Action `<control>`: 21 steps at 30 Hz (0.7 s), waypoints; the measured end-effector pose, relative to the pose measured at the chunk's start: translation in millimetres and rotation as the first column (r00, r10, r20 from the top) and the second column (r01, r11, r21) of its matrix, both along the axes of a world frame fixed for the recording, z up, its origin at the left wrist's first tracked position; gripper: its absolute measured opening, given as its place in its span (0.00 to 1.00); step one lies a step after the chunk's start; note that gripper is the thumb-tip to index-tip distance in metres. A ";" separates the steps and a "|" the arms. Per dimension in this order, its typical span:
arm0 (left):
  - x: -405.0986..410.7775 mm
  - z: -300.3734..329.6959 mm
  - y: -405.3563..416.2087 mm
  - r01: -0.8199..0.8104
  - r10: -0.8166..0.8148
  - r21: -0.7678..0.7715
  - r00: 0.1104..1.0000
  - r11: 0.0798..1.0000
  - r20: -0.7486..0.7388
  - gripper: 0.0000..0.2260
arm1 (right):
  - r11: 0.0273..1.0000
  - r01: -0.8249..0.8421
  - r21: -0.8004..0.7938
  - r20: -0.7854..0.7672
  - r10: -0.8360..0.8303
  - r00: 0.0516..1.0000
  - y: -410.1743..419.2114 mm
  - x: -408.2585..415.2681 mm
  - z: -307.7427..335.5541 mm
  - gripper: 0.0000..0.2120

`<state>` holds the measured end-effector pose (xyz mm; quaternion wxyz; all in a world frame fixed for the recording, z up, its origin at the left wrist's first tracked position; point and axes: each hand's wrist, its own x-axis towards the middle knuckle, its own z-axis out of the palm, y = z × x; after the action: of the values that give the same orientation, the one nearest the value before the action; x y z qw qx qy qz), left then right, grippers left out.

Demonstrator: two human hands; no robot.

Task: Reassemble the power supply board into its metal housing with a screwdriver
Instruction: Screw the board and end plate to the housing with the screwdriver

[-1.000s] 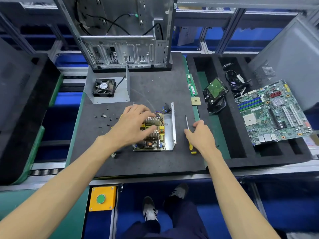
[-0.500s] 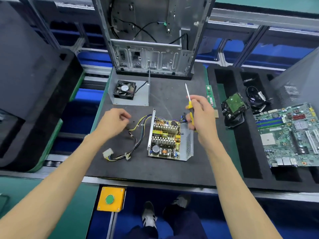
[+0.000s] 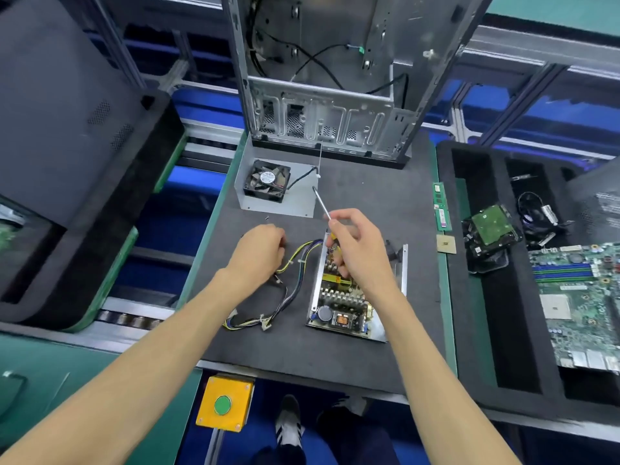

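The power supply board, with coils and heat sinks, lies in its open metal housing on the dark mat. Its cable bundle trails left. My right hand hovers over the board's far end and grips a yellow-handled screwdriver, its shaft pointing up and away toward the fan. My left hand is curled at the mat left of the cables; what its fingertips hold is hidden. A few small screws lie just beyond it.
The housing cover with a black fan lies behind the hands. An open computer case stands at the back. On the right, a foam tray holds a hard drive, cables and a motherboard. A RAM stick and CPU lie at the mat's right edge.
My right hand picked the screwdriver up from the mat and carried it over the board's far end. My left hand left the board and moved to the mat by the screws.
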<state>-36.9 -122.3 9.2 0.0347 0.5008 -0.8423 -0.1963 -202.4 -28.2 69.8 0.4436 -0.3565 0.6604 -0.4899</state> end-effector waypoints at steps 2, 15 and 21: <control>-0.9 -3.0 -0.8 0.030 -0.028 -0.025 0.998 0.999 0.047 0.08 | 1.000 -0.002 -0.012 -0.003 0.002 1.000 -1.6 -1.4 0.3 0.05; -19.2 70.8 -8.5 -0.106 0.475 0.506 0.547 0.856 -0.689 0.06 | 0.998 -0.024 -0.052 0.031 0.026 0.999 4.3 -5.7 7.1 0.07; -26.7 90.7 -1.0 0.186 0.682 0.719 0.229 0.669 -0.694 0.05 | 0.995 -0.028 -0.094 0.038 0.032 0.999 21.4 -8.5 11.8 0.07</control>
<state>-63.7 -123.3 100.0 0.3771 0.3942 -0.4023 -0.7352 -211.0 -6.8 81.5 0.4467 -0.3772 0.6223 -0.5205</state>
